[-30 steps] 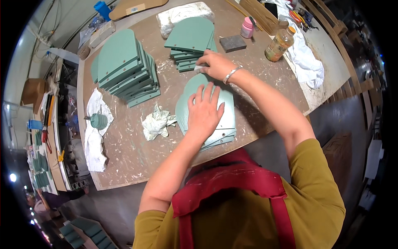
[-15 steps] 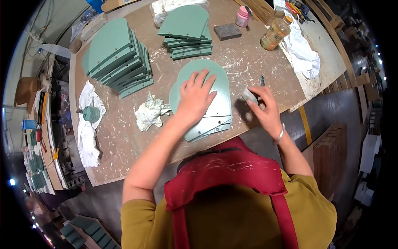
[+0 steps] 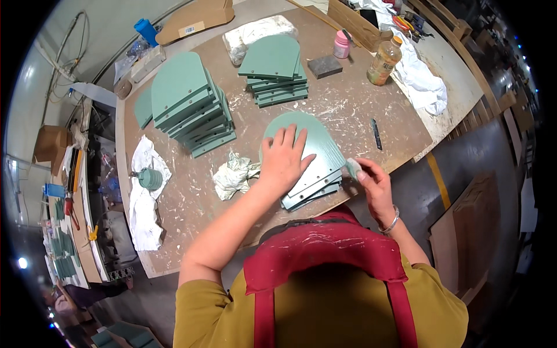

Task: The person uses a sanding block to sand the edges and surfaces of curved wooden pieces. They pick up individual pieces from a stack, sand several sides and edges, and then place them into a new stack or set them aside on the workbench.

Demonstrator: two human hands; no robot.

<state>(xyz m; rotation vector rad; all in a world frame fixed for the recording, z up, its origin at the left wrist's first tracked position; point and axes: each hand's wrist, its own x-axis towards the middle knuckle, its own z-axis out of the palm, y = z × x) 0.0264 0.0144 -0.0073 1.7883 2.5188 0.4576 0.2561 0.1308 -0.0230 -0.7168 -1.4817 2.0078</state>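
The left hand (image 3: 284, 162) is lying flat, fingers spread wide, on the top arched green panel (image 3: 313, 153) of a short stack near the front edge of the tabletop (image 3: 191, 203). The right hand (image 3: 374, 182) is pinching a small pale sanding pad (image 3: 352, 168) and pressing it against that panel's right edge.

Beyond the stack, toward the far side of the tabletop, a second pile of green panels (image 3: 272, 69) is sitting, and to the stack's left a taller, leaning pile (image 3: 188, 104) is waiting. A crumpled rag (image 3: 235, 174) is lying just left of the stack, and a dark block (image 3: 325, 65) and a bottle (image 3: 384, 60) are standing beyond it to the right.

Judging by the piles, the edge work appears to be partway along: one panel in hand, a few beneath it.
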